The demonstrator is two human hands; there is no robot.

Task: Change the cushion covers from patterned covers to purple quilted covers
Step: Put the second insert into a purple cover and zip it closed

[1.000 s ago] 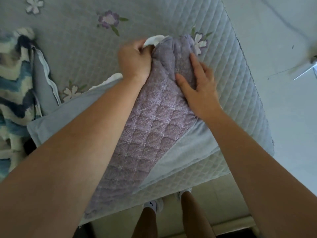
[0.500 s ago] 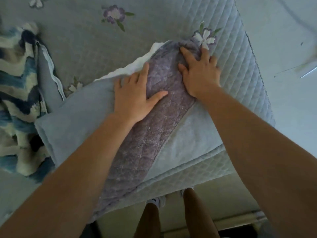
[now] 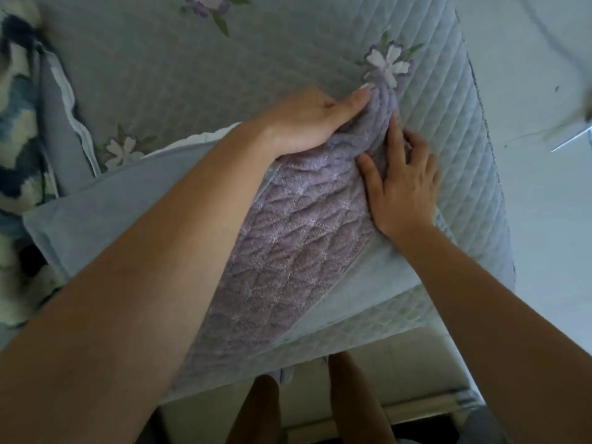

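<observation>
My left hand [image 3: 307, 123] grasps the purple quilted cover [image 3: 288, 245] at one o'clock, right hand [image 3: 403, 184] pressing flat; best pull evenly.

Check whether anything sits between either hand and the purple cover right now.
Nothing visible does. The left hand grips the far end of the purple cover directly, with its thumb lying along the fabric. The right hand presses spread fingers onto the same end, close beside it.
</observation>
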